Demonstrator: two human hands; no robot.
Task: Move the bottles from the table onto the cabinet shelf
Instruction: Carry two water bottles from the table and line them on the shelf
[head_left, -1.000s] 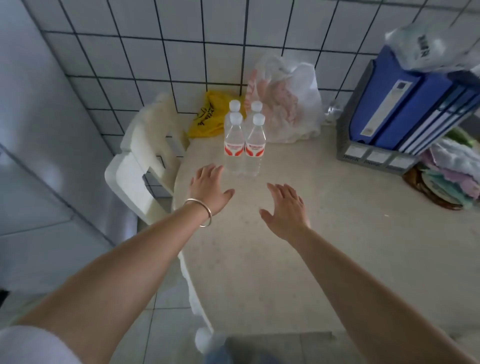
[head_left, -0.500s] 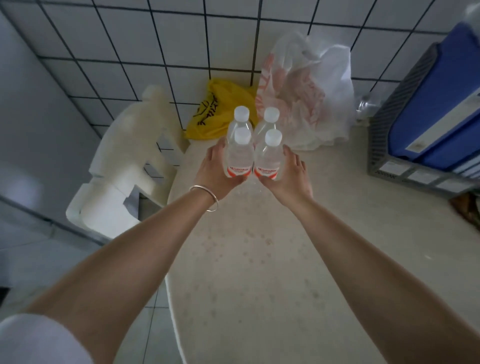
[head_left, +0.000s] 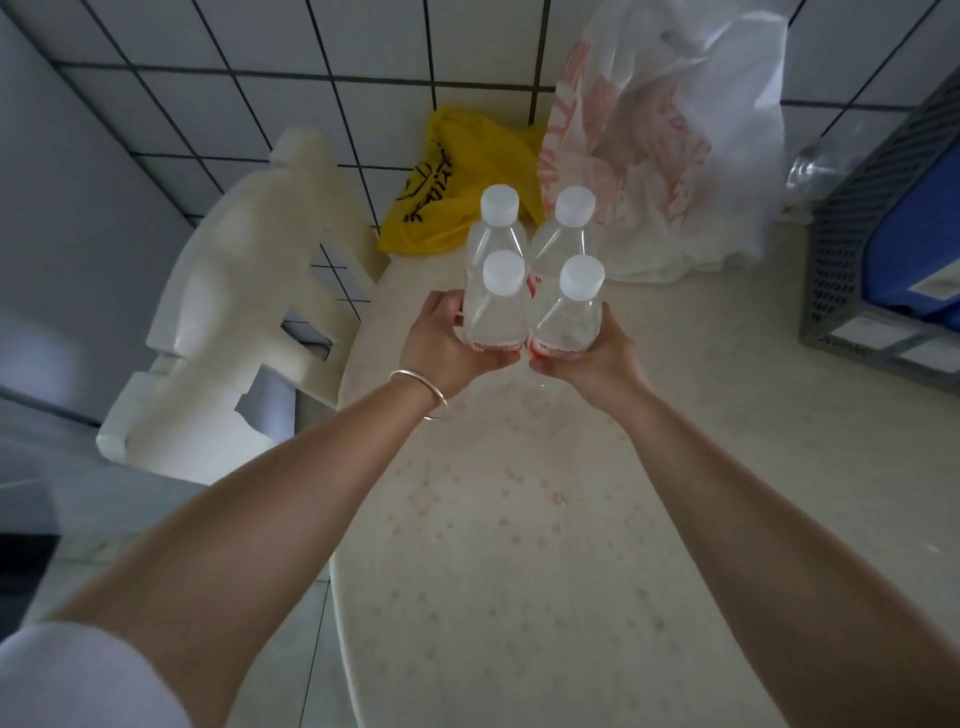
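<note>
Beige table (head_left: 545, 545) by tiled wall: four upright bottles (head_left: 532, 280) clustered, left hand (head_left: 447, 345) and right hand (head_left: 587, 353) clamping them from opposite sides (caps up), equally near.

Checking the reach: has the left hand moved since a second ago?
Yes. The left hand has gone forward across the table toward the tiled wall and now presses the left side of the bottles.

Black characters on the yellow bag (head_left: 441, 176) and red bottle labels (head_left: 496, 344) are too blurred to read.
</note>
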